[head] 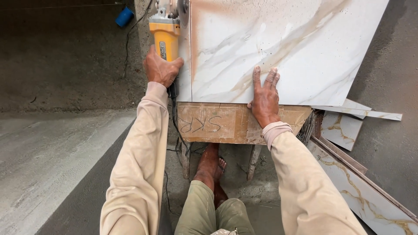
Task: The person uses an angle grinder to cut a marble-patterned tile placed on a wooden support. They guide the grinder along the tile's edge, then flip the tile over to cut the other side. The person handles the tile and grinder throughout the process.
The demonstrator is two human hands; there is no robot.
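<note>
Fingers of the left hand (162,69) wrap tight around the yellow grinder (165,37), whose disc meets the left edge of a white marbled tile (278,43). This tile lies flat on a cardboard-topped table (217,124). The right hand (264,98) is open, palm pressed on the tile's near edge, fingers spread. Tile offcuts (348,126) lean beside the table on the right, and a bare foot (211,163) stands underneath.

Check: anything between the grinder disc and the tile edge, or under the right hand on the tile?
Nothing visible. The left hand grips the yellow grinder, whose disc sits right at the tile's left edge. The right hand lies flat on the tile's near edge, nothing beneath it.
</note>
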